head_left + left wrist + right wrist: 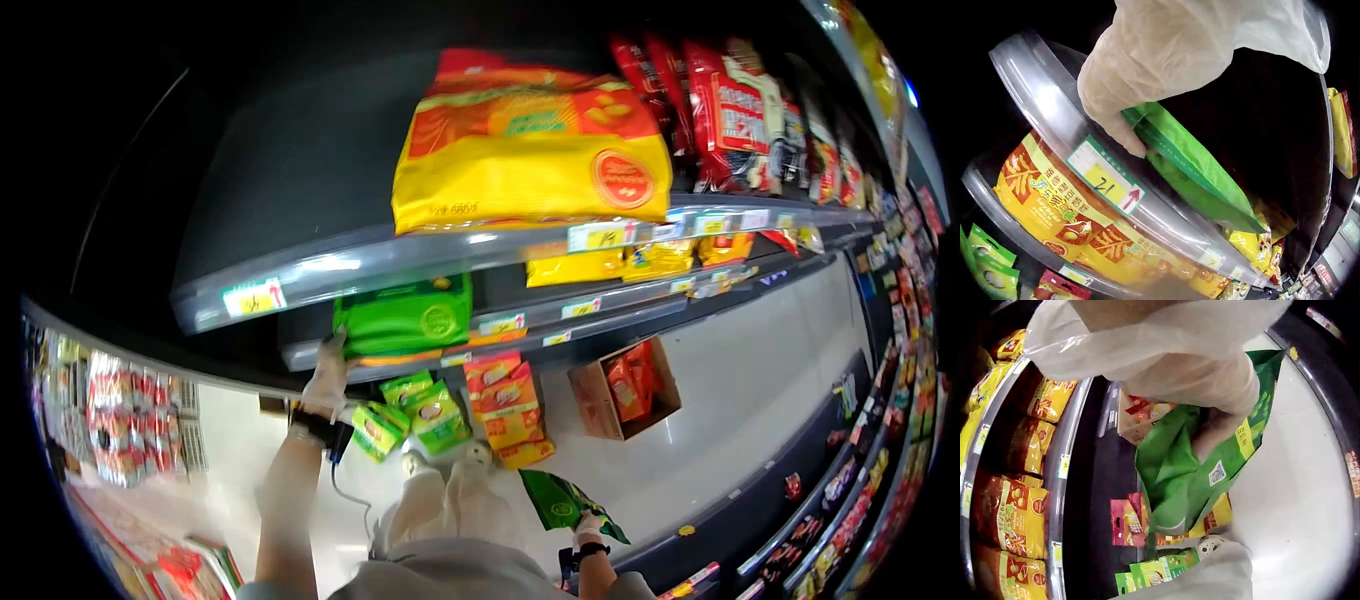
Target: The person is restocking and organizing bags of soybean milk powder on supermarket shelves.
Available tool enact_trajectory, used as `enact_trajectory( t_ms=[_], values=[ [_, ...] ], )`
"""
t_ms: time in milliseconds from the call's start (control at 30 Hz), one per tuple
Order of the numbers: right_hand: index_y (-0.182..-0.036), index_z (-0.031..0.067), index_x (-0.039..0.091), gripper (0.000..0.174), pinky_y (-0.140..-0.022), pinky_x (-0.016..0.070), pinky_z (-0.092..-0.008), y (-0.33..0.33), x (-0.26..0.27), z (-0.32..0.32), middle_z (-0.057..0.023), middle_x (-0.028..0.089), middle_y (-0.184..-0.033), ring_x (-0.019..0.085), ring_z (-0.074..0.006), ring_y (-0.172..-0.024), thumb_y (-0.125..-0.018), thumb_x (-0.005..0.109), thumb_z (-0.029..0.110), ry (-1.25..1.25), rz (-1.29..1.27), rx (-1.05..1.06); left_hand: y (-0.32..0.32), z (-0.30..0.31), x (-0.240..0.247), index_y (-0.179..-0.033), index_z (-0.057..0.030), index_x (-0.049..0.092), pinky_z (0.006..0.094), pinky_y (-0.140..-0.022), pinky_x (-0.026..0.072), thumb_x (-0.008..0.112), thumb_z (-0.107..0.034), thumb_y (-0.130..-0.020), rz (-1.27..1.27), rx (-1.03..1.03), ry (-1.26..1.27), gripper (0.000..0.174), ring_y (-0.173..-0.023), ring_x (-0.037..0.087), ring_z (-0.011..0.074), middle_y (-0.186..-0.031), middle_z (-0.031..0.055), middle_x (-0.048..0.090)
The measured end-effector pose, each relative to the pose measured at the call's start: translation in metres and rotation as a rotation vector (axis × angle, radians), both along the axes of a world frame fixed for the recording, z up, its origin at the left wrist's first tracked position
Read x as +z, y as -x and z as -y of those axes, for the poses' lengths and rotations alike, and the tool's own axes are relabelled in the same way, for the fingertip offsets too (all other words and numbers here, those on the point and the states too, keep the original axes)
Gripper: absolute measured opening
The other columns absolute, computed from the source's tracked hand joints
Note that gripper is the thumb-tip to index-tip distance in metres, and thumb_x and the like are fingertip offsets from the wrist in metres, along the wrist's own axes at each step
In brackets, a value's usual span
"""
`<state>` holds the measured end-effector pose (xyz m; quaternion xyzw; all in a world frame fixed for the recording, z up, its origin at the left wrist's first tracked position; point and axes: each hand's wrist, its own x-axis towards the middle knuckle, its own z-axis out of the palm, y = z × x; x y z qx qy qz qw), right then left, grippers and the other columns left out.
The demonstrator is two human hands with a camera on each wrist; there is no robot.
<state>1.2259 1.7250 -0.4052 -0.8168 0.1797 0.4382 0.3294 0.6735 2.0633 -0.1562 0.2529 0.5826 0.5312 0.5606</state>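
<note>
The left hand [326,380], in a thin whitish glove, grips the edge of a green bag [405,315] on the middle shelf. In the left wrist view the gloved hand [1160,59] has its thumb and fingers at the top edge of the green bag [1194,162]. Low on the right, the gloved right hand [590,524] holds another green bag [562,502] out over the floor. The right wrist view shows that bag [1175,475] creased and hanging, with the right hand's fingers [1213,434] pinching it; part of the grip is hidden.
Above lies a large yellow and red bag [530,150] on the upper shelf [330,265]. Green bags [440,418] and orange bags [505,405] lie on the floor near the person's feet, beside an open cardboard box [598,400] with red packets. More shelving curves along the right.
</note>
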Motion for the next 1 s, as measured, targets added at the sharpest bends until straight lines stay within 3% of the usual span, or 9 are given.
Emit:
enact_trajectory(
  t_ms=[267, 400, 433, 533, 733, 800, 867, 933, 1000],
  values=[
    [-0.090, 0.0034, 0.058, 0.018, -0.062, 0.0485, -0.0434, 0.017, -0.002, -0.012, -0.0136, 0.061, -0.087, 0.058, -0.0288, -0.076, -0.087, 0.054, 0.021, 0.097, 0.116, 0.303, 0.071, 0.033, -0.016, -0.126, -0.0197, 0.043, 0.0481, -0.089, 0.0420, 0.048, -0.036, -0.093, -0.004, 0.089, 0.035, 0.037, -0.122, 0.039, 0.0187, -0.133, 0.0046, 0.041],
    [-0.090, 0.0015, 0.057, 0.018, -0.058, 0.0504, -0.0454, 0.025, -0.006, -0.021, -0.0129, 0.061, -0.088, 0.057, -0.0291, -0.075, -0.086, 0.056, 0.018, -0.131, 0.110, 0.099, 0.086, 0.045, -0.004, -0.118, -0.0115, 0.052, 0.0407, -0.086, 0.0444, 0.050, -0.037, -0.092, 0.047, 0.122, 0.022, 0.036, -0.109, 0.051, 0.0193, -0.116, 0.0056, 0.055],
    [-0.090, -0.0005, 0.059, 0.022, -0.064, 0.0499, -0.0438, 0.019, -0.005, -0.024, -0.0133, 0.062, -0.089, 0.057, -0.0277, -0.077, -0.086, 0.056, 0.021, 0.086, 0.077, 0.370, 0.085, 0.048, -0.002, -0.114, -0.0087, 0.055, 0.0375, -0.085, 0.0444, 0.050, -0.038, -0.091, 0.050, 0.160, 0.008, 0.037, -0.103, 0.054, 0.0192, -0.107, 0.0057, 0.059],
    [-0.087, -0.0050, 0.059, 0.029, -0.075, 0.0432, -0.0367, 0.054, 0.078, -0.042, -0.0143, 0.062, -0.092, 0.056, -0.0270, -0.082, -0.087, 0.056, 0.024, 0.014, 0.169, 0.231, 0.104, 0.056, -0.017, -0.114, -0.0105, 0.055, 0.0397, -0.085, 0.0442, 0.050, -0.038, -0.091, 0.057, 0.246, 0.056, 0.036, -0.105, 0.052, 0.0188, -0.110, 0.0053, 0.058],
    [-0.084, -0.0025, 0.061, 0.026, -0.066, 0.0475, -0.0320, 0.047, 0.029, -0.014, -0.0125, 0.063, -0.084, 0.057, -0.0229, -0.073, -0.085, 0.060, 0.023, -0.110, 0.091, -0.061, 0.148, 0.073, -0.049, -0.117, -0.0070, 0.052, 0.0384, -0.084, 0.0450, 0.054, -0.044, -0.088, -0.085, 0.336, -0.005, 0.047, -0.105, 0.049, 0.0210, -0.114, 0.0092, 0.053],
    [-0.081, -0.0043, 0.059, 0.030, -0.057, 0.0429, -0.0375, 0.045, 0.014, 0.006, -0.0119, 0.055, -0.067, 0.055, -0.0275, -0.065, -0.087, 0.056, 0.025, -0.245, 0.459, 0.549, 0.139, 0.071, -0.032, -0.108, -0.0083, 0.056, 0.0337, -0.071, 0.0486, 0.058, -0.044, -0.086, -0.093, 0.386, 0.041, 0.042, -0.091, 0.054, 0.0177, -0.102, 0.0059, 0.058],
    [-0.083, -0.0060, 0.056, 0.030, -0.054, 0.0400, -0.0347, 0.059, 0.071, -0.015, -0.0044, 0.046, -0.064, 0.044, -0.0157, -0.057, -0.086, 0.056, 0.024, -0.256, 0.154, 0.043, 0.143, 0.072, -0.038, -0.114, -0.0071, 0.055, 0.0351, -0.078, 0.0460, 0.052, -0.045, -0.089, -0.180, 0.332, 0.065, 0.045, -0.097, 0.053, 0.0198, -0.108, 0.0086, 0.057],
    [-0.083, -0.0074, 0.055, 0.031, -0.054, 0.0407, -0.0345, 0.064, 0.091, -0.020, -0.0049, 0.048, -0.065, 0.045, -0.0153, -0.056, -0.084, 0.057, 0.023, -0.122, 0.194, 0.068, 0.155, 0.083, -0.047, -0.125, -0.0059, 0.045, 0.0341, -0.086, 0.0459, 0.046, -0.049, -0.090, -0.126, 0.236, 0.032, 0.056, -0.104, 0.053, 0.0243, -0.123, 0.0115, 0.049],
    [-0.108, -0.0014, 0.048, 0.032, -0.051, 0.0494, -0.0366, 0.063, 0.087, -0.016, -0.0101, 0.058, -0.087, 0.056, -0.0219, -0.064, -0.088, 0.056, 0.022, -0.223, 0.146, 0.060, 0.086, 0.098, 0.034, -0.135, -0.0059, 0.032, 0.0359, -0.091, 0.0438, 0.046, -0.055, -0.088, -0.096, 0.255, 0.194, 0.070, -0.112, 0.049, 0.0296, -0.135, 0.0143, 0.037]
  ],
)
